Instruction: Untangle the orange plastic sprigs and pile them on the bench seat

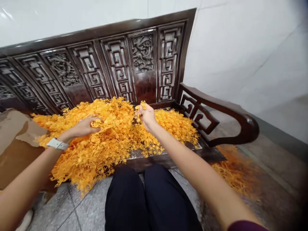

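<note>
A big heap of orange plastic sprigs (pixel 106 141) covers the seat of a dark carved wooden bench (pixel 134 64). My left hand (pixel 84 126) rests on the heap, its fingers curled around a sprig. A white wristband (pixel 57 144) sits on that wrist. Further right, my right hand (pixel 146 116) is raised just above the pile, closed in a fist on a few orange sprigs that stick out above its fingers.
The bench's curved armrest (pixel 223 112) stands at the right. More orange sprigs (pixel 234 175) lie on the tiled floor under it. A brown cardboard box (pixel 14 144) sits at the left. My knees in dark trousers (pixel 149 199) are in front of the bench.
</note>
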The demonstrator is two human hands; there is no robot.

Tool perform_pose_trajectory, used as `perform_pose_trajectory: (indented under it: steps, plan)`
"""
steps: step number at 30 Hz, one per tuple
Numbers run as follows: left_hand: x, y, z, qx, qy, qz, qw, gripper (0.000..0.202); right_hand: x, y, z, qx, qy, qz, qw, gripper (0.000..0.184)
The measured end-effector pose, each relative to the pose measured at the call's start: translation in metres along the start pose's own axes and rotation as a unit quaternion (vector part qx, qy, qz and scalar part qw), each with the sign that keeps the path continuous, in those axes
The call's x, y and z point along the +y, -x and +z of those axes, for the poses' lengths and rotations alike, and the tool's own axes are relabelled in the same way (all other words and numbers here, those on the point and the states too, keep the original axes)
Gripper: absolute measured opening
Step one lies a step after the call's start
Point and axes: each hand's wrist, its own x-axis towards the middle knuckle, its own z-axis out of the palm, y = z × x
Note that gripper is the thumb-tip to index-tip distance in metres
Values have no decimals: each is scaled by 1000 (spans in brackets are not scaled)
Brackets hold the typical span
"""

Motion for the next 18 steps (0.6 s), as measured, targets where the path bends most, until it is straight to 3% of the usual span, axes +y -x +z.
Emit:
perform_pose_trajectory:
  steps: [3, 6, 8, 10, 12, 13, 15, 17, 18]
  plan:
    - [-9, -2, 3, 100, -2, -15, 995, 52, 3, -12, 17, -11, -15, 4, 1000, 26]
    - [-13, -5, 5, 162, -19, -53, 985, 40, 14, 31, 29, -108, 66, -36, 991, 20]
    - [-13, -10, 6, 172, -31, -70, 982, 40, 25, 79, 31, -166, 203, -97, 960, 17]
    - [-10, -14, 8, 172, -49, -73, 981, 50, 35, 126, 28, -223, 321, -186, 901, 14]
    - [-5, -16, 11, 156, -66, -65, 983, 67, 42, 158, 23, -259, 359, -269, 855, 19]
    - [-2, -16, 12, 138, -70, -56, 986, 74, 45, 167, 19, -262, 361, -287, 848, 21]
    - [1, -13, 10, 91, -67, -33, 993, 78, 50, 168, 5, -228, 346, -246, 876, 18]
    - [1, -9, 6, 49, -53, -17, 997, 66, 55, 152, -15, -154, 277, -127, 940, 10]
    - [1, -8, 3, 36, -42, -12, 998, 56, 58, 140, -26, -102, 208, -65, 971, 15]
